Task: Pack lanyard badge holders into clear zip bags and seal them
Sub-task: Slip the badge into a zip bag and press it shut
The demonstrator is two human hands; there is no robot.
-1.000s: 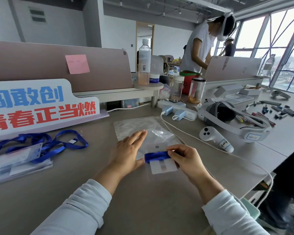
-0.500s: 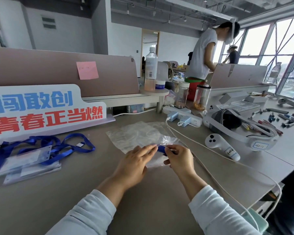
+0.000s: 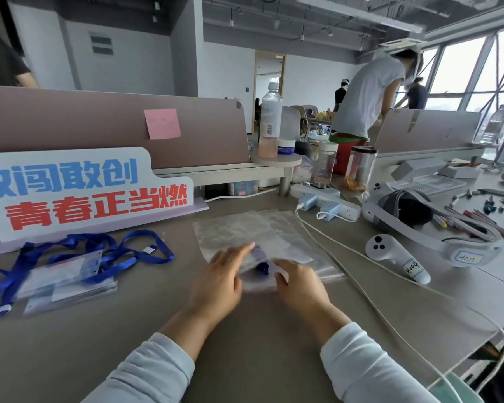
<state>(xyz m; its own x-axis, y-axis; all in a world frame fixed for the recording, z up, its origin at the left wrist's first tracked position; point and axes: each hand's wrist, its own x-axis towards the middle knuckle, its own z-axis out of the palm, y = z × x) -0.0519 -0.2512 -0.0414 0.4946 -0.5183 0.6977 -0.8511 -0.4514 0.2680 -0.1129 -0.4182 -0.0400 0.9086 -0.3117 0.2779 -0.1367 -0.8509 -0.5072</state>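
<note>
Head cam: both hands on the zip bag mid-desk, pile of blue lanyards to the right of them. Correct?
Wrong side: in the head view the pile of blue lanyards lies left of the hands. The left hand and right hand are both on the zip bag mid-desk.

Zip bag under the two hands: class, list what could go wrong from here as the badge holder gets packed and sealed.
1. The blue lanyard bunches between the left hand and right hand at the zip bag; a loop caught in the zip could stop it sealing.
2. Spare bags lie stacked underneath; two might get lifted together.
3. The white cable runs close beside the bag and could snag.
</note>
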